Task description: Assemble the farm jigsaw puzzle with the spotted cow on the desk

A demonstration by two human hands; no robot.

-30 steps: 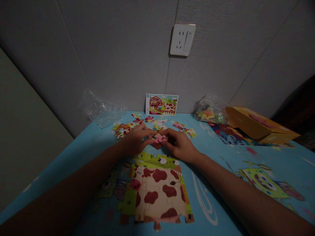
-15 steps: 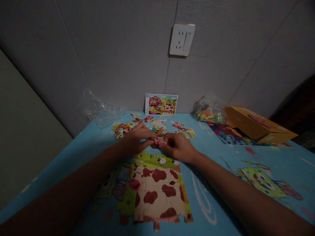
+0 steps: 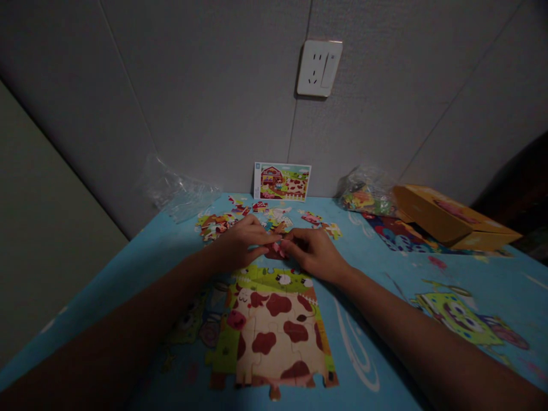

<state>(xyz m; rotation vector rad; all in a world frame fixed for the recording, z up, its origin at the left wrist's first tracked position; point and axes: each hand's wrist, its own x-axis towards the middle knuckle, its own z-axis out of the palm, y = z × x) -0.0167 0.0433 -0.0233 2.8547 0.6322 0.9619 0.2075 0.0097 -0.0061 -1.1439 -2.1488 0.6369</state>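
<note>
Between my hands, just beyond the partly joined jigsaw puzzle [image 3: 278,331], is a small pink and brown puzzle piece [image 3: 276,249]. My right hand [image 3: 319,254] pinches it between thumb and fingers, which cover part of it. My left hand [image 3: 240,244] has its fingers stretched toward the piece's far edge, thumb apart from them; whether they touch it is unclear. The joined part shows a white cow with brown patches, with sheep on green above. Loose puzzle pieces [image 3: 212,226] lie behind my left hand, and more pieces [image 3: 331,229] behind my right.
A picture card [image 3: 282,181] of a farm leans on the wall below a socket [image 3: 319,68]. Clear plastic wrapping [image 3: 180,194] lies at the back left. At the back right are a bag of pieces [image 3: 366,197] and a yellow box [image 3: 458,214]. A blue patterned cloth [image 3: 381,297] covers the table.
My left thumb and fingers have opened from the piece, the fingers reaching further right. My right fingers now cover more of the piece. The view has shifted slightly.
</note>
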